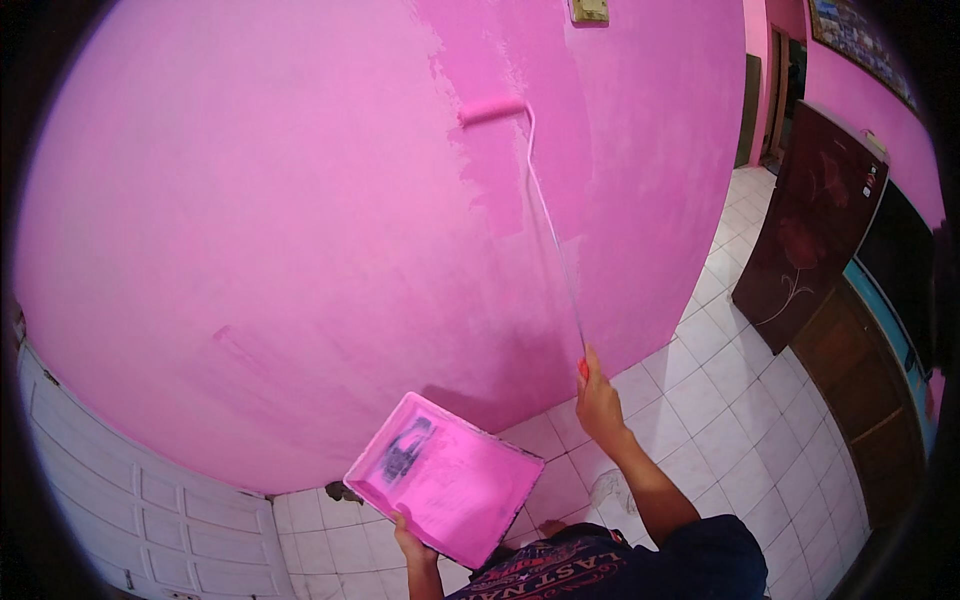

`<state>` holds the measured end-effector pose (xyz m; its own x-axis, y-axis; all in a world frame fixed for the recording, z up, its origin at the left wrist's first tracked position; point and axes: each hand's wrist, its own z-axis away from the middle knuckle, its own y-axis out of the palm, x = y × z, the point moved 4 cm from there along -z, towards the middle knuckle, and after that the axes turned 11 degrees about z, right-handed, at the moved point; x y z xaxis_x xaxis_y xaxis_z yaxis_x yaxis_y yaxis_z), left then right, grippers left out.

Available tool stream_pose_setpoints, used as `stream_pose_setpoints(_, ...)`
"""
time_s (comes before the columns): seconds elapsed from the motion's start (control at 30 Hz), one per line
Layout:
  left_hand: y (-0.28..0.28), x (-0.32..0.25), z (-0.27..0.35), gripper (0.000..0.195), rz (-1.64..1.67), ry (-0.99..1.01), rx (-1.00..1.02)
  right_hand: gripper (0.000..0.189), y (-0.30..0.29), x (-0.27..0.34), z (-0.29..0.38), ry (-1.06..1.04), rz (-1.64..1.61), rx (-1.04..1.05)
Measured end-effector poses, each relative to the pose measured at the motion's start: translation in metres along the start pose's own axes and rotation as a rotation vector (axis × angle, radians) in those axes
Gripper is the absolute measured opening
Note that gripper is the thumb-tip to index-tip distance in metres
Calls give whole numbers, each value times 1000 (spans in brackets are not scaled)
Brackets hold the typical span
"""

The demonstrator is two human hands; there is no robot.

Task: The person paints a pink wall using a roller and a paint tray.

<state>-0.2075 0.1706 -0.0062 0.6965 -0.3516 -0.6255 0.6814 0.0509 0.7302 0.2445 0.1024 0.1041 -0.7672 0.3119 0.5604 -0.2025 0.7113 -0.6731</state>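
Observation:
My right hand (600,401) is closed around the red handle of a long-framed paint roller (555,240). The pink roller sleeve (491,112) lies against the pink wall (262,210), high above my hand. Around it runs a patch of deeper pink paint (551,187) with ragged edges on its left. My left hand (412,540) grips the lower left rim of a paint tray (465,480), held tilted in front of my body. Pink paint coats the tray, and a dark bare patch shows near its upper left end.
A light switch (590,11) is set in the wall at the top. White panelled door (165,517) stands at lower left. To the right are a dark red refrigerator (814,225) and a brown wooden cabinet (855,375). White tiles (712,382) cover the floor; a crumpled, pale translucent item (613,491) lies there.

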Motion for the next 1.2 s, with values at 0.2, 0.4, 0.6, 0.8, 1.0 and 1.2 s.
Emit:
stream_pose_setpoints(0.2, 12, 0, 6, 67, -31, 20, -2, 66, 26, -30, 89, 124, 133, 267)
stream_pose_setpoints(0.4, 25, -2, 15, 66, -21, 9, -3, 67, 38, -37, 144, 139, 137, 302)
stream_pose_setpoints(0.6, 21, -2, 20, 65, -17, 21, 4, 63, 25, -18, 150, 164, 28, 329)
stream_pose_setpoints(0.8, 25, -3, 23, 66, -71, 37, -7, 63, 16, -17, 134, 118, 57, 270)
stream_pose_setpoints(1.0, 18, -2, 17, 66, -27, 5, 3, 55, -19, 13, 37, -18, -64, -3)
stream_pose_setpoints(1.2, 26, -3, 23, 64, -30, 34, -64, 56, -100, 58, -55, -40, -146, -64)
